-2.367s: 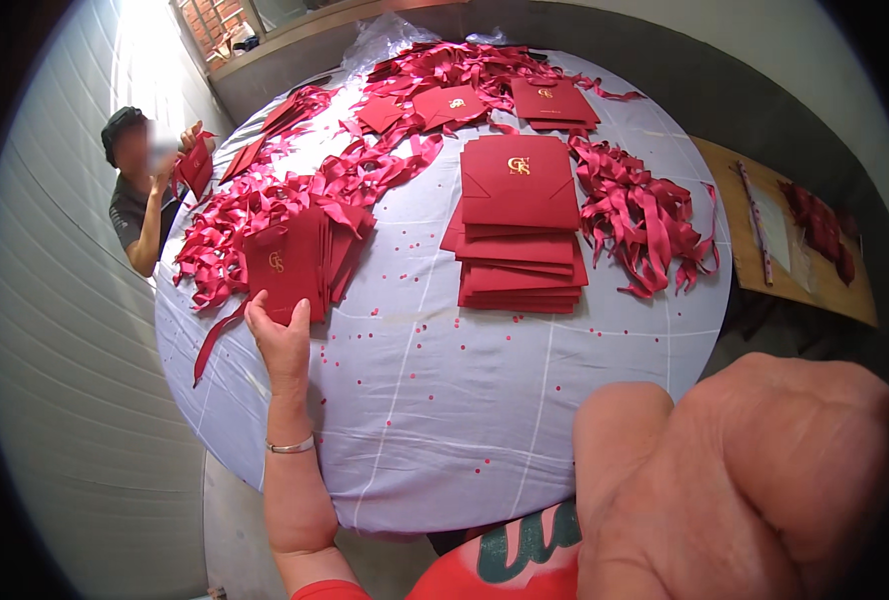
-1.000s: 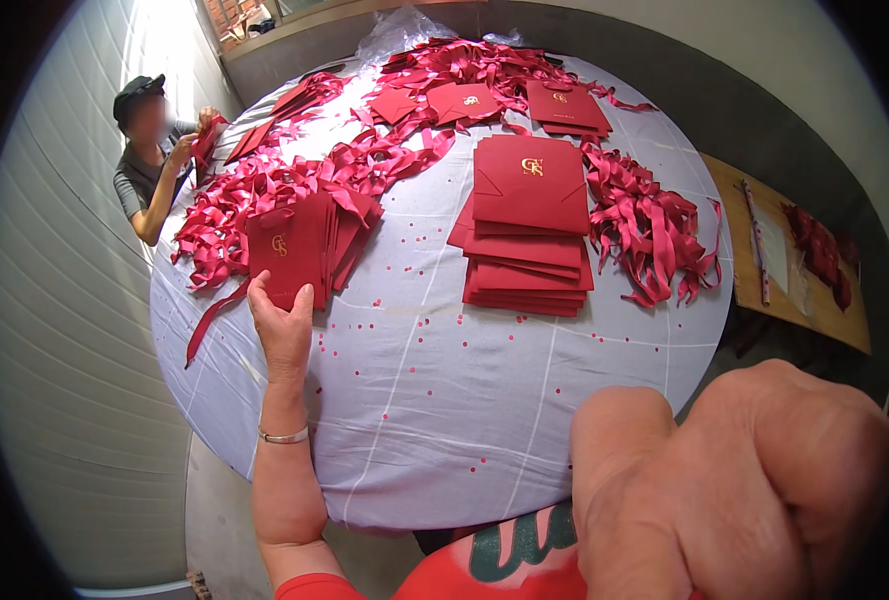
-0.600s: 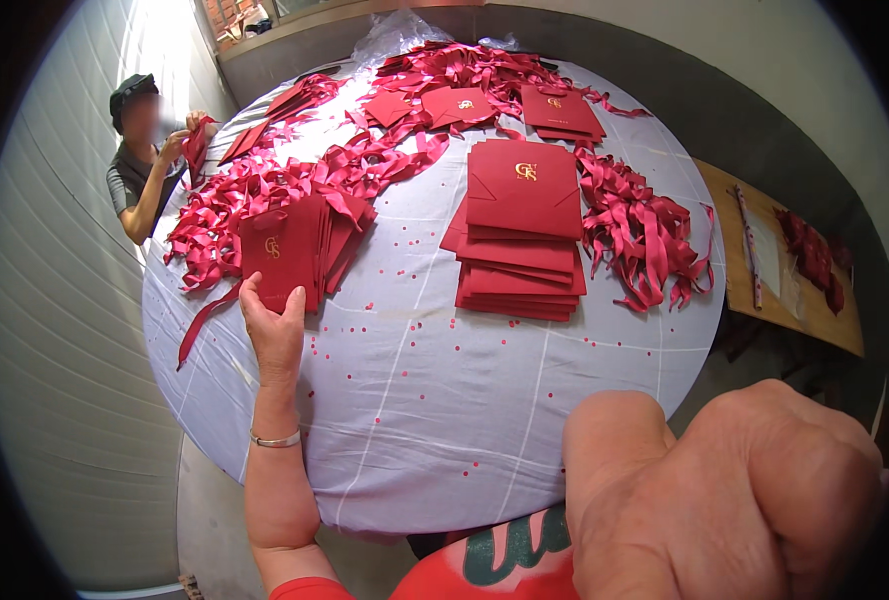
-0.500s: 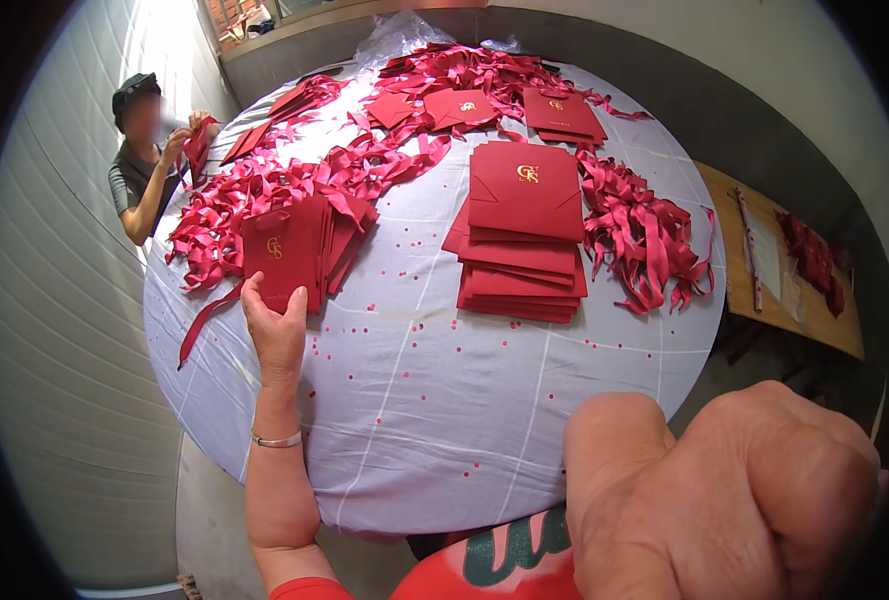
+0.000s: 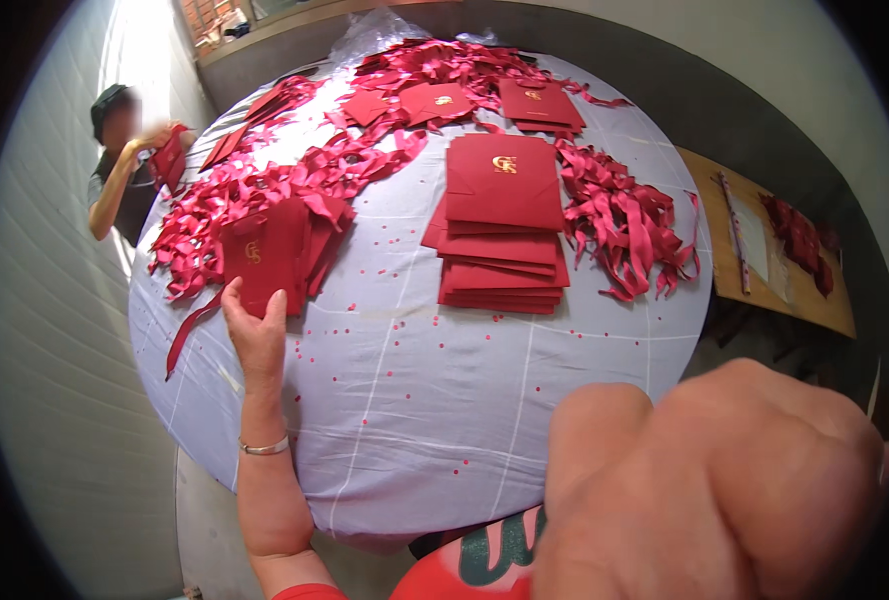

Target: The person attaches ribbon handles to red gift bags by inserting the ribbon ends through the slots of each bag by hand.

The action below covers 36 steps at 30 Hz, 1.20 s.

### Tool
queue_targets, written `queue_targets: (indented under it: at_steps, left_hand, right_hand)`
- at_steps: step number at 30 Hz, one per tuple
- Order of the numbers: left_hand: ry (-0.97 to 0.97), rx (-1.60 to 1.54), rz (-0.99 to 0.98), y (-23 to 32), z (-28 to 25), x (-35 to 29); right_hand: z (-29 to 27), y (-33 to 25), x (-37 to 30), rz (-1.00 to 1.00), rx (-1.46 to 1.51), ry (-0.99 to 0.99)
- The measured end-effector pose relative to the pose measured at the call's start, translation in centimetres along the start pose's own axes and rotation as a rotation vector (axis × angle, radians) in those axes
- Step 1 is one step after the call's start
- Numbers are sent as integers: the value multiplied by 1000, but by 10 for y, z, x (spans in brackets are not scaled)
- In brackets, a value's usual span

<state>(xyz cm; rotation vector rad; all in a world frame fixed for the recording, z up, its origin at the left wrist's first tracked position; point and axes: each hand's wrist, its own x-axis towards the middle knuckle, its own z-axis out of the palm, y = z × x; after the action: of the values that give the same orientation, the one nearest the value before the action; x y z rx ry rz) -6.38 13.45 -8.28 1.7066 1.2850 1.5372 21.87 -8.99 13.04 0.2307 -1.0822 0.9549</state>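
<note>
At the table's left side, my left hand (image 5: 258,330) touches the lower part of a dark red paper bag (image 5: 265,255) with a gold emblem. Its thumb and forefinger are spread apart; the other fingers are hardly visible. More red bags lean behind that one. My right hand (image 5: 715,480) looms large at the lower right, close to the camera and away from the table. Its fingers are curled in, and whatever they may hold is hidden. A tall stack of red bags (image 5: 501,185) lies right of the table's middle, with neither hand on it.
Heaps of red ribbon (image 5: 630,215) flank the stacks on the round table with its pale cloth (image 5: 435,430). Small red paper dots are scattered over it. Further bags (image 5: 543,105) lie at the back. Another person (image 5: 130,165) handles a red bag at far left. A wooden table (image 5: 795,290) stands at right.
The view has shifted slightly, so the table and bags sit a little further left. My left hand stays at the same bag. My right hand remains curled near the camera.
</note>
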Motion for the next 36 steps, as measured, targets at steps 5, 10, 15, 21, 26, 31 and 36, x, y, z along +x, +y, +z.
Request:
queue_targets:
  at_steps: [5, 10, 15, 21, 26, 31, 36]
  left_hand:
    - [-30, -82, -17, -23, -9, 7]
    - [-41, -27, -47, -16, -4, 6]
    - [-42, 0, -69, -11, -5, 3]
    - [-45, -57, -81, -6, -1, 2]
    - [-37, -7, -61, -3, -1, 0]
    - [-21, -19, -64, -2, -2, -1]
    - [-21, -31, 4, 3, 1, -1]
  right_hand:
    - [-3, -21, -8, -42, -111, 52]
    - [-7, -34, -12, -73, -175, 82]
    - [-9, -38, -10, -90, -197, 76]
    - [-9, -39, -6, -108, -218, 67]
    - [-7, -43, -1, -137, -243, 48]
    - [-7, -43, 2, -155, -252, 39]
    - [-3, -33, 7, -162, -216, 31]
